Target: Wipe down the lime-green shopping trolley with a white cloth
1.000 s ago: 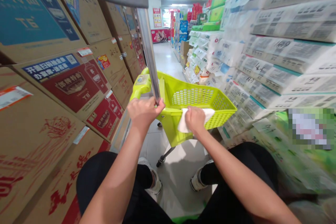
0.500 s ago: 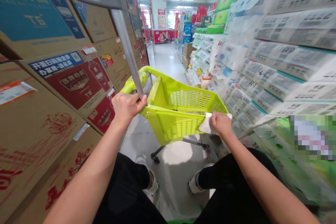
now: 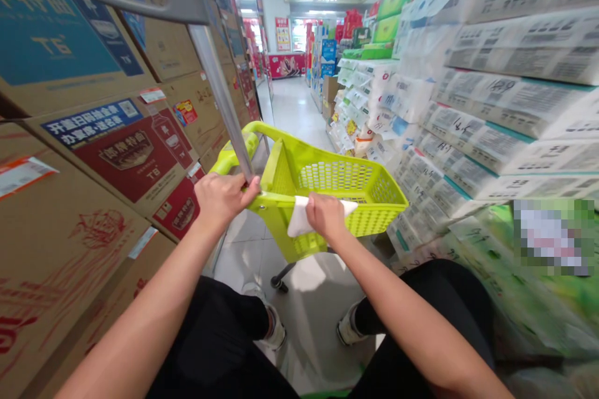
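In front of my knees stands a lime-green shopping cart point(image 3: 379, 218) with a perforated plastic basket and a grey metal pole point(image 3: 219, 93) rising at its left. My left hand point(image 3: 223, 196) is closed around the green rim at the cart's left end, right beside the foot of the pole. A white cloth point(image 3: 298, 218) lies folded over the near rim, about midway along. My right hand point(image 3: 326, 215) is closed on this cloth and presses it against the rim. The basket's visible inside holds nothing that I can make out.
Cardboard cartons point(image 3: 116, 149) are stacked along the left. Wrapped paper packs point(image 3: 505, 100) rise on the right, with green packs point(image 3: 505, 280) lower down. A tiled aisle floor point(image 3: 294, 100) runs ahead between them. One cart caster point(image 3: 279, 285) sits near my left shoe.
My right hand has slid the white cloth leftward along the near rim, from the right corner to the middle. My left hand keeps its hold; the view has shifted slightly.
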### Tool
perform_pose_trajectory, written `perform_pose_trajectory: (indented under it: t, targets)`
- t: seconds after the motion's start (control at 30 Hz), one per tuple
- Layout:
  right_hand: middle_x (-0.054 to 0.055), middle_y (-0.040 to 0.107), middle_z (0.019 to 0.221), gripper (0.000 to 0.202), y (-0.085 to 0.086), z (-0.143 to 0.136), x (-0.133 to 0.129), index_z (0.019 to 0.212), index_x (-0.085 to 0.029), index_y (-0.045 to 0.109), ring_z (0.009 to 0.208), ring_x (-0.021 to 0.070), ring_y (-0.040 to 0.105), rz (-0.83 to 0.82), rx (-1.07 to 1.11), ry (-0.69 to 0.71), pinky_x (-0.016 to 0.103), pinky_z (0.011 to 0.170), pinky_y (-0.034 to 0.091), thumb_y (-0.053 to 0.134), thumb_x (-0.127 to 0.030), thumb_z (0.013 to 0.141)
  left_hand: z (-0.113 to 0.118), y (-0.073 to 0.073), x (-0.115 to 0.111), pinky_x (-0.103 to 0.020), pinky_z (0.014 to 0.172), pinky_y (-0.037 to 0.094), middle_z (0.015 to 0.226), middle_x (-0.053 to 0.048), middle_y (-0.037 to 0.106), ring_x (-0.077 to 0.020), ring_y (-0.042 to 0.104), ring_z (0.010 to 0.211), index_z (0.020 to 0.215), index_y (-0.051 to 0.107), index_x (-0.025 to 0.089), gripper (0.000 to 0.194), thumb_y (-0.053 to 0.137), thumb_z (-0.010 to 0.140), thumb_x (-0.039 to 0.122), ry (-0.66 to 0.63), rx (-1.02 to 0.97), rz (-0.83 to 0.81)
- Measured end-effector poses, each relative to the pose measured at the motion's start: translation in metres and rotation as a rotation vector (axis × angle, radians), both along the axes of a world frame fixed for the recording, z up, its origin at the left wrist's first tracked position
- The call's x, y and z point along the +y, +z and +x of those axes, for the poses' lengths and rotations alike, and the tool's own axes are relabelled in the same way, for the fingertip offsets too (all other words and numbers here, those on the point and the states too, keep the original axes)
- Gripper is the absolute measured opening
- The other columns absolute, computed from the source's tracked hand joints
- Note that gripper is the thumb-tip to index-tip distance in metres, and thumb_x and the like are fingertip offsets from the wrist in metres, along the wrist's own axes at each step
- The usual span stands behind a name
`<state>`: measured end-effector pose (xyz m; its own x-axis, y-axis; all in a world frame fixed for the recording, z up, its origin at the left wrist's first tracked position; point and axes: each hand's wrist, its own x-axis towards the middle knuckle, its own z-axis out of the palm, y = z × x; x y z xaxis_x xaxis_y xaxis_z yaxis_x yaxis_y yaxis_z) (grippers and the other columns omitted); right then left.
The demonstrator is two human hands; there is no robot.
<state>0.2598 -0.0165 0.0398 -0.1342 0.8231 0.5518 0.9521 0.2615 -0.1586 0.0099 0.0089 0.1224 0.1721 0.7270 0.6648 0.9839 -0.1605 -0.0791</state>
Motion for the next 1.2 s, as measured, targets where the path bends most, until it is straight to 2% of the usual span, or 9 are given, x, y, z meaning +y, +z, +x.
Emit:
perform_pose_trajectory:
  t: [0.17,0.27,0.37,0.53,0.63,0.77,1.0,1.1,1.2]
  targets:
    - [0.008,0.065,0.073,0.03,-0.036,0.127,-0.021,0.076,-0.017,0.062,0.066,0.0184,0.052,-0.006,-0.122,-0.193,0.031,0.065,0.026,0.039,-0.028,0.092,-0.042,-0.006,0.014,-0.031,0.056,0.017,0.046,-0.004,0.043,-0.0162,0.042,0.051,0.049,0.05,0.02,0.053,0.043,0.088,0.055,-0.045,0.0,0.085]
    - [0.009,0.065,0.071,0.032,-0.046,0.157,-0.03,0.074,-0.016,0.063,0.065,0.0191,0.051,0.006,-0.105,-0.358,0.033,0.064,0.023,0.039,-0.027,0.092,-0.051,-0.009,0.01,-0.031,0.055,0.017,0.043,-0.003,0.039,-0.0156,0.038,0.049,0.047,0.047,0.02,0.052,0.045,0.088,0.053,-0.051,-0.02,0.149]
    - [0.011,0.066,0.072,0.035,-0.038,0.115,-0.026,0.072,-0.016,0.064,0.065,0.0196,0.052,0.022,-0.038,-0.403,0.033,0.065,0.024,0.039,-0.027,0.092,-0.041,-0.01,-0.006,-0.03,0.055,0.017,0.043,-0.003,0.04,-0.0148,0.037,0.048,0.047,0.047,0.02,0.052,0.046,0.088,0.052,-0.041,-0.027,0.198]
    - [0.006,0.068,0.074,0.034,0.004,-0.036,-0.018,0.08,-0.019,0.067,0.069,0.0187,0.055,0.045,0.141,-0.098,0.032,0.07,0.028,0.038,-0.027,0.096,-0.001,-0.009,-0.032,-0.031,0.056,0.016,0.044,-0.003,0.047,-0.0143,0.038,0.047,0.05,0.054,0.02,0.05,0.049,0.088,0.052,-0.019,-0.009,0.209]
    - [0.006,0.069,0.077,0.035,0.02,-0.078,-0.02,0.084,-0.02,0.066,0.071,0.0185,0.056,0.064,0.186,-0.026,0.031,0.07,0.029,0.036,-0.029,0.098,0.004,-0.009,-0.033,-0.031,0.057,0.016,0.044,-0.003,0.049,-0.0144,0.039,0.047,0.053,0.057,0.02,0.049,0.049,0.088,0.052,-0.044,-0.006,0.211]
    - [0.006,0.07,0.08,0.033,0.005,-0.027,-0.019,0.086,-0.019,0.066,0.07,0.0181,0.055,0.007,0.065,0.005,0.031,0.067,0.027,0.037,-0.031,0.097,-0.013,-0.008,-0.02,-0.031,0.057,0.017,0.045,-0.003,0.048,-0.0144,0.04,0.048,0.052,0.057,0.019,0.049,0.048,0.088,0.052,-0.084,0.019,0.178]
    - [0.012,0.067,0.073,0.035,-0.045,0.153,-0.02,0.076,-0.014,0.067,0.064,0.0197,0.051,-0.027,-0.076,-0.431,0.034,0.063,0.021,0.039,-0.029,0.091,-0.023,-0.012,0.009,-0.031,0.058,0.017,0.047,-0.005,0.048,-0.0172,0.045,0.052,0.054,0.058,0.019,0.048,0.047,0.086,0.052,-0.029,-0.016,0.183]
    - [0.014,0.067,0.073,0.037,-0.04,0.143,-0.015,0.075,-0.013,0.067,0.064,0.0203,0.05,0.007,-0.025,-0.516,0.034,0.064,0.021,0.038,-0.028,0.092,-0.003,-0.012,0.013,-0.031,0.059,0.018,0.049,-0.006,0.05,-0.0186,0.048,0.054,0.056,0.061,0.019,0.047,0.048,0.085,0.053,-0.022,-0.081,0.163]
    - [0.011,0.066,0.071,0.033,-0.019,0.065,-0.006,0.074,-0.015,0.066,0.066,0.02,0.051,0.038,0.044,-0.346,0.034,0.067,0.024,0.039,-0.026,0.092,0.026,-0.012,0.011,-0.032,0.059,0.02,0.051,-0.007,0.053,-0.02,0.051,0.057,0.06,0.064,0.019,0.045,0.048,0.085,0.053,-0.05,-0.131,0.141]
